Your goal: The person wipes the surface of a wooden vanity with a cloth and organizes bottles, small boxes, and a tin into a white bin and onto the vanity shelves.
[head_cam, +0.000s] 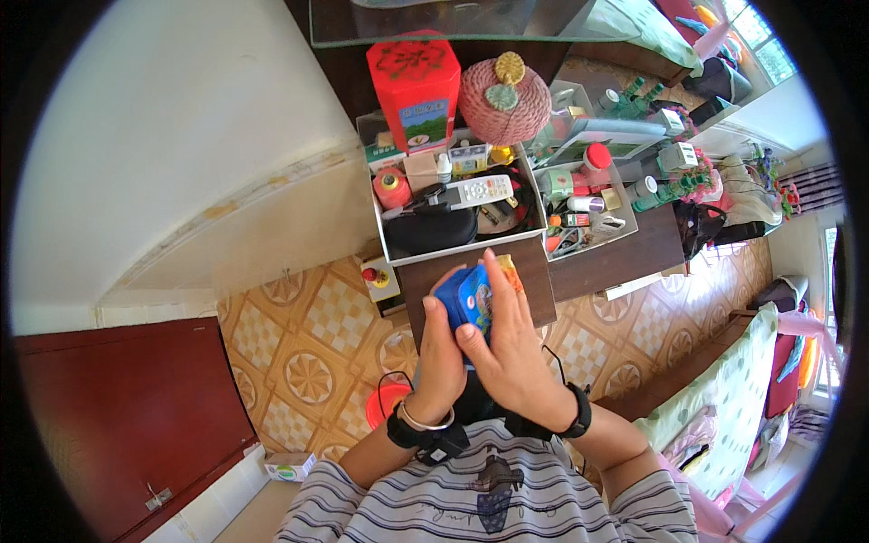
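Note:
A blue container [464, 296] with coloured printing is held between my two hands in front of my chest. My left hand [440, 360] presses against its one side, with the thumb up along it. Across the other side lie the palm and fingers of my right hand [509, 339]. An orange and yellow packet or part [509, 271] shows just beyond my right fingers; whether it joins the blue container I cannot tell. Just past my fingertips stands an open white box [468, 250] holding a grey remote control [481, 191], a black case [431, 232] and a red spool [392, 188].
A red canister [415, 88] and a pink woven round basket [506, 102] stand behind the white box. Beside it, a second box [590, 246] holds bottles and small items on the dark wooden dresser [611, 254]. A red bucket [387, 404] stands on the floor at left.

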Demonstrator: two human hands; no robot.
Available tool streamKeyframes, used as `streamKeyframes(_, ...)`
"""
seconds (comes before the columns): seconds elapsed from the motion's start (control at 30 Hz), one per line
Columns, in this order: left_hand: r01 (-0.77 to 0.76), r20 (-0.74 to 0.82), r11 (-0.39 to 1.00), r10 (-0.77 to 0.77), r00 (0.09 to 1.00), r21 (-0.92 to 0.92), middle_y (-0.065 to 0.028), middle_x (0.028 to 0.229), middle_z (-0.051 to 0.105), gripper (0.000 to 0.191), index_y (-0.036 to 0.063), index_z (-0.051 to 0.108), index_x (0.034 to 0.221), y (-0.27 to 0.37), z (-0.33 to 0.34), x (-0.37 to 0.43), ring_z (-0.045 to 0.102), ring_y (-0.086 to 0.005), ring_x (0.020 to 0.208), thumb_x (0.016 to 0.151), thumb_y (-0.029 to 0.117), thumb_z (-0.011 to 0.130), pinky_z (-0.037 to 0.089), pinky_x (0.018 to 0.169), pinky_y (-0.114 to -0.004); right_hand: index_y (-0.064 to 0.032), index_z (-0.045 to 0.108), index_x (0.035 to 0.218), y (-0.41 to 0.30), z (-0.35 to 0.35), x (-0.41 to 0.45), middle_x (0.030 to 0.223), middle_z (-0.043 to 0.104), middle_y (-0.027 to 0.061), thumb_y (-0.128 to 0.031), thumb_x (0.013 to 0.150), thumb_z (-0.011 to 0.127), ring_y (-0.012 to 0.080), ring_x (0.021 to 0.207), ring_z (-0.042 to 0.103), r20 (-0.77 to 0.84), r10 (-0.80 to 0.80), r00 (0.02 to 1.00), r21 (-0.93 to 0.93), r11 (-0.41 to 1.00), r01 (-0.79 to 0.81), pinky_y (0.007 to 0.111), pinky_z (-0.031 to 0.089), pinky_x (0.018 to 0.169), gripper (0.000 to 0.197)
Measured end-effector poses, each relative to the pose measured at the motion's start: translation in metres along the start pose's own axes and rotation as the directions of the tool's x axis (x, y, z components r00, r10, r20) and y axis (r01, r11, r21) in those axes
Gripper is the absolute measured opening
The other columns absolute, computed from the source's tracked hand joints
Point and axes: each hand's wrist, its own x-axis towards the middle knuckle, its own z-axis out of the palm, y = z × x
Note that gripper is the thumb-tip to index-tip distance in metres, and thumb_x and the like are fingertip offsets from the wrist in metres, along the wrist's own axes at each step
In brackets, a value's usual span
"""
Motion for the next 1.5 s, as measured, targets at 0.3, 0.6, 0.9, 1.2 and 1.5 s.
streamKeyframes(0.3, -0.139, 0.089, 0.978, 0.127, 0.988, 0.153, -0.0099, 0.130, 0.049, 0.055, 0.0076, 0.035, 0.140, -0.008, -0.014, -0.003, 0.052, -0.0183, 0.114, 0.099, 0.043, 0.046, 0.043, 0.099, -0.032, 0.0004, 0.012, 0.151, 0.007, 0.024, -0.019, 0.151, 0.017, 0.0273, -0.044, 0.098, 0.041, 0.0443, 0.134, 0.027, 0.129, 0.143, 0.981, 0.054, 0.987, -0.151, 0.052, 0.019, 0.108, 0.075)
streamKeyframes(0.6, 0.157, 0.001, 0.981, -0.158, 0.987, -0.117, -0.0163, 0.126, 0.057, 0.064, -0.0020, 0.041, 0.136, 0.013, -0.023, -0.002, 0.059, -0.0235, 0.113, 0.100, 0.050, 0.036, 0.048, 0.097, -0.037, 0.0024, 0.036, 0.138, 0.022, 0.010, -0.007, 0.118, 0.054, 0.0239, -0.032, 0.094, 0.059, 0.0296, 0.100, 0.060, 0.015, 0.252, 0.968, 0.300, 0.922, -0.245, 0.036, 0.050, 0.083, 0.061)
streamKeyframes(0.9, 0.029, -0.335, 0.955, 0.075, 0.939, 0.296, -0.0078, 0.089, 0.065, 0.055, 0.0027, 0.054, 0.107, -0.011, -0.058, 0.007, 0.066, -0.0147, 0.073, 0.101, 0.053, 0.033, 0.056, 0.060, -0.027, 0.0021, 0.055, 0.111, 0.038, 0.011, -0.015, 0.076, 0.063, 0.0101, -0.026, 0.087, 0.070, 0.0178, 0.063, 0.062, 0.338, 0.230, 0.913, 0.437, 0.821, -0.368, 0.031, 0.050, 0.059, 0.040)
streamKeyframes(1.2, 0.031, -0.352, 0.930, 0.108, 0.930, 0.367, -0.0057, 0.083, 0.064, 0.052, 0.0037, 0.056, 0.100, 0.005, -0.044, 0.002, 0.064, -0.0123, 0.069, 0.102, 0.050, 0.033, 0.053, 0.061, -0.026, 0.0018, 0.056, 0.109, 0.024, 0.002, -0.008, 0.074, 0.063, 0.0135, -0.030, 0.090, 0.065, 0.0222, 0.066, 0.065, 0.364, 0.221, 0.905, 0.290, 0.896, -0.336, 0.031, 0.050, 0.061, 0.038)
streamKeyframes(1.5, 0.041, -0.104, 0.963, -0.014, 0.994, 0.266, -0.0040, 0.105, 0.061, 0.030, 0.0000, 0.056, 0.115, -0.005, -0.052, -0.005, 0.056, -0.0082, 0.092, 0.099, 0.025, 0.053, 0.045, 0.082, -0.024, 0.0027, 0.057, 0.104, 0.037, 0.007, -0.005, 0.072, 0.062, 0.0097, -0.027, 0.095, 0.060, 0.0161, 0.062, 0.062, 0.276, 0.367, 0.888, 0.598, 0.658, -0.458, 0.030, 0.050, 0.058, 0.031)
